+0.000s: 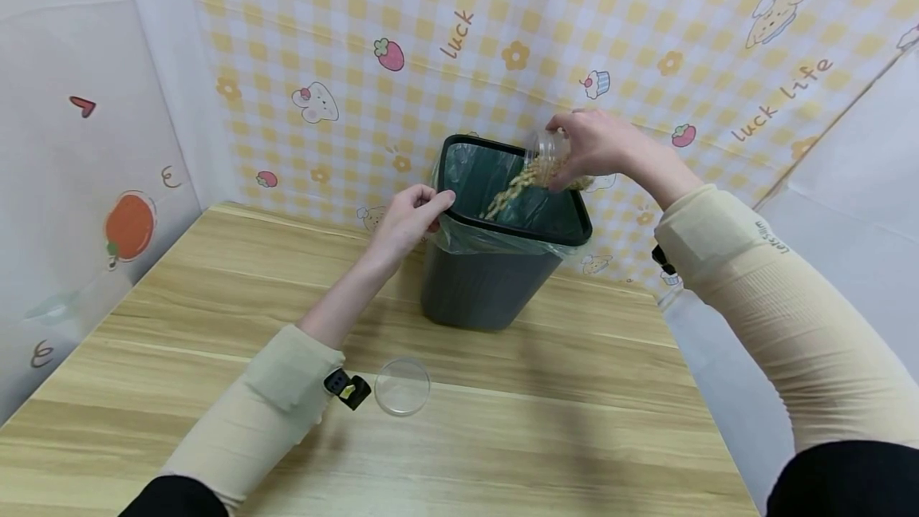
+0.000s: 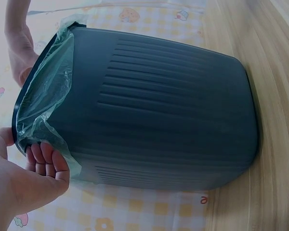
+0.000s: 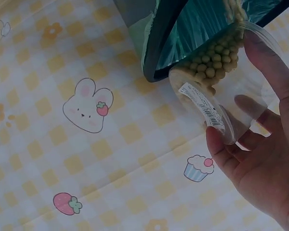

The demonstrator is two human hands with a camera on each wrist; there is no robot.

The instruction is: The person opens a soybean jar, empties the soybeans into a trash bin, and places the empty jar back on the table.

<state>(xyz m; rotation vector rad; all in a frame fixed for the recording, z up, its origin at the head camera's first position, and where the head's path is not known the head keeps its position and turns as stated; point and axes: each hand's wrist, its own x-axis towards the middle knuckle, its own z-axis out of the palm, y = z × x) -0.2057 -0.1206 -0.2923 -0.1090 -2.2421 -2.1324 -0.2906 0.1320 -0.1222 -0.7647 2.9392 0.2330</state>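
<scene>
A grey trash can (image 1: 470, 282) with a black rim and a thin green bag lining it stands on the table. My left hand (image 1: 405, 222) grips its left rim corner, thumb on top and fingers curled under over the bag (image 2: 50, 91). Above the opening, my right hand (image 1: 599, 148) holds a clear plastic jar (image 1: 540, 147), tipped with its mouth toward the inside. Round yellowish beans (image 3: 213, 61) stream from the jar into the lined can. Several beans still lie along the jar's lower side, near a white barcode label (image 3: 202, 107).
A clear round lid (image 1: 402, 387) lies on the wooden table (image 1: 502, 437), close to the left wrist's camera. Right behind the can rises a yellow checked cloth (image 1: 345, 38) with cartoon prints. White cloth (image 1: 65, 142) hangs at the left side.
</scene>
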